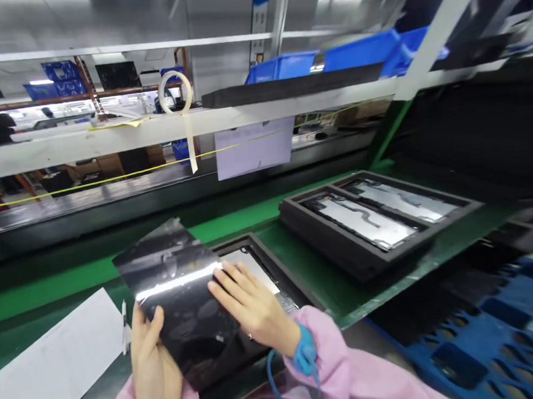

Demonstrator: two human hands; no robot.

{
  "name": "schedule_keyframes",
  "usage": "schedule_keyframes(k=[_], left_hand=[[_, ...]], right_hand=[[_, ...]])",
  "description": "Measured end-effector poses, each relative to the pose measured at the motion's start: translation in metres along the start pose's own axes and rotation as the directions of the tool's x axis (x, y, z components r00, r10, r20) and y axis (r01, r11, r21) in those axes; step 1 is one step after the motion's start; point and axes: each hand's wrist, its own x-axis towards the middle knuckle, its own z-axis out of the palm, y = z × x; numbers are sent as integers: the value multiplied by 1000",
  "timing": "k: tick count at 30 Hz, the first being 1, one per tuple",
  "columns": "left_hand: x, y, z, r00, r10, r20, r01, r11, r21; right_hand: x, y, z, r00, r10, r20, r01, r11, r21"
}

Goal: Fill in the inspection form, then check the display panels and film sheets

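A glossy black flat panel (188,316), perhaps a tablet or screen with film on it, is tilted up in front of me, with a bright light streak across it. My left hand (152,362) grips its left edge, thumb toward the front. Fingers of my right hand (251,302) lie stretched out on the panel's face near its right edge; the thumb is hidden. Behind the panel, a black foam tray (276,263) holds a device with a silvery inside, partly covered by the panel and my hand. A blue band (305,350) circles my right wrist.
Another thick foam tray (330,250) with two opened devices sits at the right on the green bench (298,246). White paper (53,364) and a pen (124,327) lie left. A tape roll (175,91) hangs at the shelf rail; blue bins (356,51) stand above. A blue pallet (503,334) is lower right.
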Motion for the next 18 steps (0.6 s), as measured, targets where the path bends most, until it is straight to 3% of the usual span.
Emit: schedule_keyframes(k=[2,3,5,7,8,9,11,15,18], left_hand=[[0,6,30,972,40,230,-38,999,-15],[2,10,45,926,78,370,-73,997,-27],[6,20,70,750,128,649,-114,991,-64],[11,28,89,571,122,812,-124,990,-62],[14,31,95,516,100,851,-124,991,-41],[16,33,98,493,73,867,-125,992,-12],[22,31,95,528,21,849,-117,992,49],[42,9,58,726,-92,682,-86,971,222],[60,-11,16,858,-176,482,-4,937,350]], right_hand=[[9,38,-32,999,1,-43,-2,1000,-5],[14,57,-49,998,27,-52,-27,1000,-6],[24,95,-84,988,119,-95,-120,993,-5],[36,133,-118,960,231,-158,-235,972,-12],[44,153,-135,942,276,-192,-285,958,-23],[53,175,-151,916,319,-244,-339,940,-43],[76,220,-184,852,389,-350,-446,890,-97],[134,315,-240,742,478,-470,-616,763,-198],[182,380,-259,702,547,-455,-690,681,-245]])
